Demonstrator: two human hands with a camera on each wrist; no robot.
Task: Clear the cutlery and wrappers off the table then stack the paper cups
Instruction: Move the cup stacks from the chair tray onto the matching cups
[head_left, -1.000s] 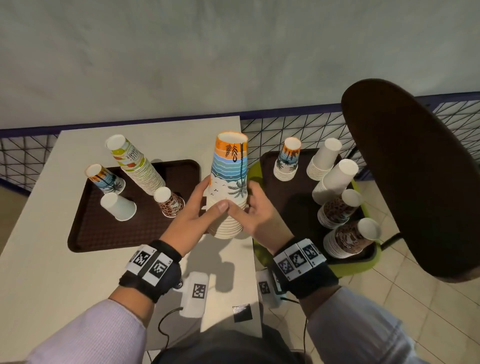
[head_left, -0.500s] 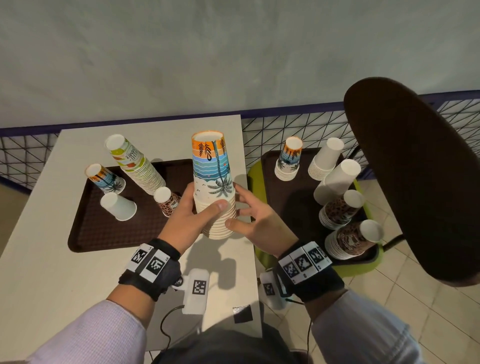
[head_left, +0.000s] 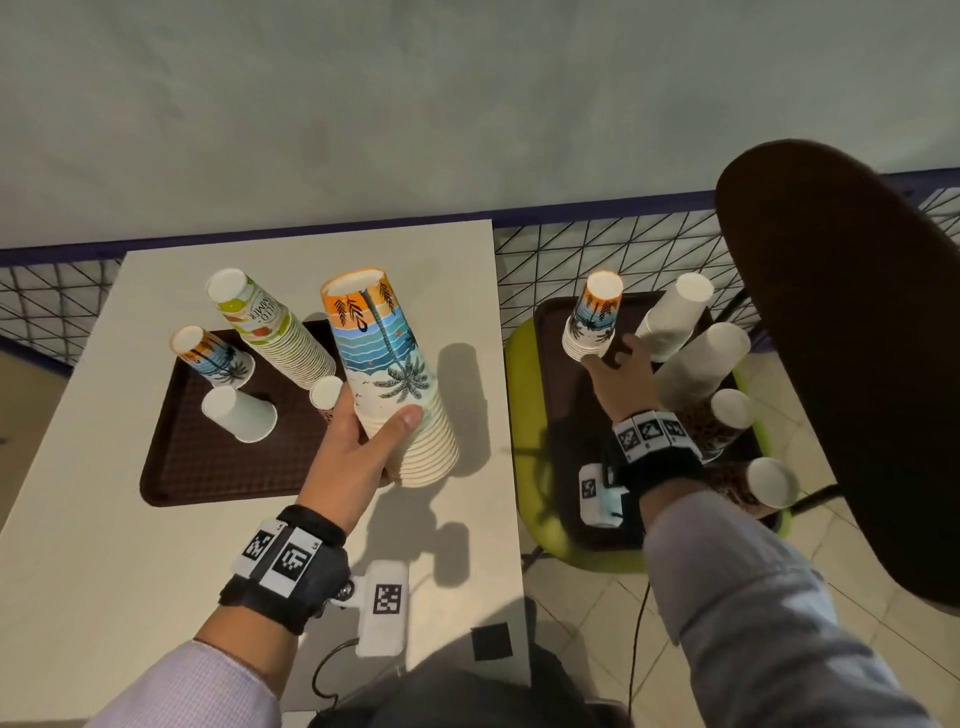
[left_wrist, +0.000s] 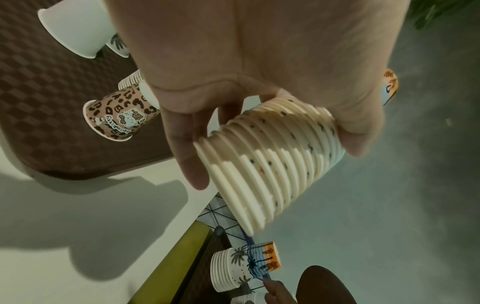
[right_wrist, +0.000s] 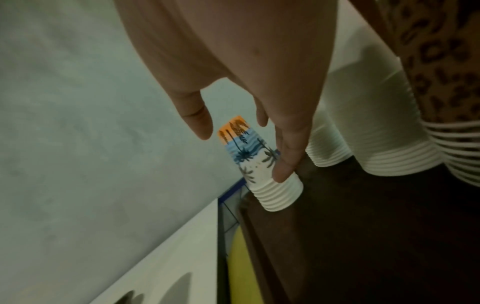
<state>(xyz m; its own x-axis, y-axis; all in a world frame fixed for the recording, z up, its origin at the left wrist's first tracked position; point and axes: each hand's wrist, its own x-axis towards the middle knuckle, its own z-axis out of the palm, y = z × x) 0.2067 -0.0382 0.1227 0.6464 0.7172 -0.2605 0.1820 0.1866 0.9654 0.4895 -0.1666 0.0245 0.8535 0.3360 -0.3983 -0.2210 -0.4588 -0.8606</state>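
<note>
Since the earlier frame the right hand (head_left: 621, 382) has let go of the tall palm-print stack (head_left: 387, 374); left hand (head_left: 358, 441) alone grips it, frame centre, above the worktop (head_left: 93, 545). Right hand, fingers open, now touches the short palm-print stack (right_wrist: 262, 164) on the right tray (head_left: 550, 415), upper right.

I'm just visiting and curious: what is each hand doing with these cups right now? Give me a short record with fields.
Left hand: grips the tall stack of palm-tree beach-print paper cups, tilted above the pale table
Right hand: fingers spread, reaching the short stack of palm-tree paper cups; one fingertip touches it
Short stack's place: brown tray on the lime-green seat
</note>
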